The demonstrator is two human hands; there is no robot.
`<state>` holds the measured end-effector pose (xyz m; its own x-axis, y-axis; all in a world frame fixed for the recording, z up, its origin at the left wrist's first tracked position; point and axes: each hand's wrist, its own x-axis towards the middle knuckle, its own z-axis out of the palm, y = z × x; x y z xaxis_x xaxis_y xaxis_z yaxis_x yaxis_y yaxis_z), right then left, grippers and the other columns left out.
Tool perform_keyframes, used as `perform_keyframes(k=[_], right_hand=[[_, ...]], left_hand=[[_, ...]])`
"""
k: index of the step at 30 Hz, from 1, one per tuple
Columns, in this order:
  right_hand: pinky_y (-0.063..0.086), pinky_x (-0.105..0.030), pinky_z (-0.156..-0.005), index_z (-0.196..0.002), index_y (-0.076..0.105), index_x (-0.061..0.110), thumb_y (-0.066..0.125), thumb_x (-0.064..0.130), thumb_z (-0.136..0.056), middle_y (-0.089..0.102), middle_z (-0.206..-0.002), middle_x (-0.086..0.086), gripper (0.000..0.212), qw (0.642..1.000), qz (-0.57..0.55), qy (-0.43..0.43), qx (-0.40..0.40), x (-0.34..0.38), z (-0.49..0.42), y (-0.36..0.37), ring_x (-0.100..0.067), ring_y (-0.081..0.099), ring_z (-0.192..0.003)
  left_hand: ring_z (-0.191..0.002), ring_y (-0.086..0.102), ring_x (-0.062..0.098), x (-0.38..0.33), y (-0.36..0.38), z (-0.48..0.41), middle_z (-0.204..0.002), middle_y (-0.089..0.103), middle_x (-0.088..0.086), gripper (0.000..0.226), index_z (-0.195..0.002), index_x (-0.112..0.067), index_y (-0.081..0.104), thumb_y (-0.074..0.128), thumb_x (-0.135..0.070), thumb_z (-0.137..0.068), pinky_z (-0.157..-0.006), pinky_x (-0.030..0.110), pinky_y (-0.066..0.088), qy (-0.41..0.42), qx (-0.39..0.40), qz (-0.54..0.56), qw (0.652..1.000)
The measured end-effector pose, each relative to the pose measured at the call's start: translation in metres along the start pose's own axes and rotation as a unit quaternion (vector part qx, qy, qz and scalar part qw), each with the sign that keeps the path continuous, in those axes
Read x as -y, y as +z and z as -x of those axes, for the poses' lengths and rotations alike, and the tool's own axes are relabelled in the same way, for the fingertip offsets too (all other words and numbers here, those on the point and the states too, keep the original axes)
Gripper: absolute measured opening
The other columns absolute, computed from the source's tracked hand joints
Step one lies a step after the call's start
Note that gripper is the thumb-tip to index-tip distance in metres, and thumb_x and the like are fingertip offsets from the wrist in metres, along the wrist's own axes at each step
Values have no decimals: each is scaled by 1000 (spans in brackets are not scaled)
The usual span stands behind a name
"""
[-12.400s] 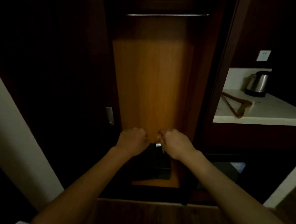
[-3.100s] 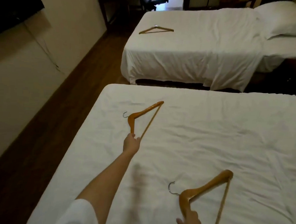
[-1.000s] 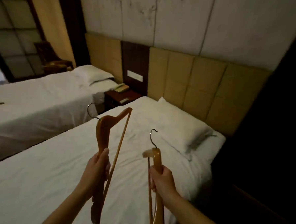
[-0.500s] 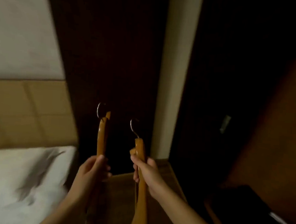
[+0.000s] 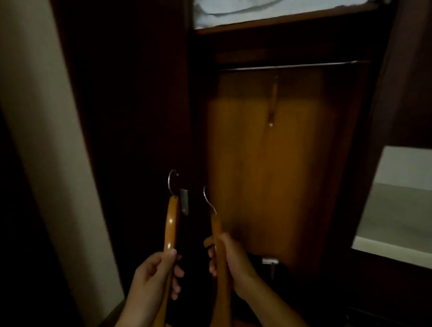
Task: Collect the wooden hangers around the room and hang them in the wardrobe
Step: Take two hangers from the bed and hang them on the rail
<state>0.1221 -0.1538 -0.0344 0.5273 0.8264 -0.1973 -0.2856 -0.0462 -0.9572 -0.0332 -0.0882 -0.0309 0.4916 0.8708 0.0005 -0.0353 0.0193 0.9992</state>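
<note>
I stand in front of the open wardrobe, dark outside with an orange wood back panel. My left hand grips one wooden hanger upright, its metal hook on top. In my right hand is a second wooden hanger, also hook up, a little right of the first. Both hooks are well below the metal rail that crosses the top of the wardrobe. One wooden hanger hangs edge-on from the rail near its middle.
White bedding lies on the shelf above the rail. A pale wall post stands at the left. A light counter sits in a niche at the right. A dark box is on the wardrobe floor.
I have turned from the bed side to face the open wardrobe. Both hands still hold their hangers upright, now in front of the wardrobe opening.
</note>
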Motion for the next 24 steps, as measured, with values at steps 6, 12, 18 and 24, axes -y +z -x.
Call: perform_keyframes(k=[6,12,18,24], right_hand=[[41,-22,-39,-89,59,4,25,20,-97,55,-63,-5,38,991,-62,-15,-120,33,-23,-35,-14,48,-39],[38,-17,-32,-88,62,0,24,21,-98,55,-65,-11,45,968,-117,-50,-215,93,-59,-92,-12,48,-32],[39,-18,-32,-103,61,-8,23,23,-96,53,-55,-8,50,959,-169,-111,-200,164,-93,-159,-14,43,-33],[39,-17,-34,-105,59,-7,23,25,-90,50,-59,-6,51,949,-169,-153,-217,238,-150,-202,-14,41,-35]], left_hand=[[-43,50,13,-24,46,-79,-63,59,6,35,-98,-8,63,37,-32,-101,-43,24,39,1,123,-8,992],[-38,50,12,-57,105,-172,-52,56,6,49,-74,-2,61,35,-32,-102,-43,24,41,36,189,-3,981],[-44,51,12,-101,165,-263,-66,59,5,37,-91,-5,61,38,-33,-101,-43,22,42,64,206,14,976],[-43,53,10,-145,215,-337,-69,60,6,39,-108,4,59,39,-29,-101,-42,20,44,83,207,16,975]])
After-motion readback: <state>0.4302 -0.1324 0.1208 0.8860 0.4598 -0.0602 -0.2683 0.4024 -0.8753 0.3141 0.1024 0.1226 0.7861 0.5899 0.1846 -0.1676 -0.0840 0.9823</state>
